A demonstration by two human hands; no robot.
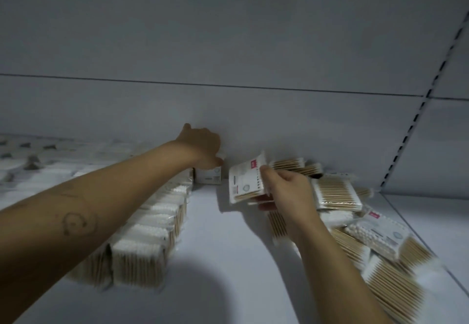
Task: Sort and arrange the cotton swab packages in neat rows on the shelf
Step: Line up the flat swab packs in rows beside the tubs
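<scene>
While the left hand (203,143) steadies a boxed pack (208,175) at the shelf (215,234) back, its grip unclear, the right hand (284,191) pinches a cotton swab package (245,179), which may slip or topple the standing row (157,222) if misaligned.

I can read no text: the pack (245,179) in my right hand (286,191) and a pack in the pile (375,232) each bear a small red tag and grey print, too blurred to make out.
</scene>
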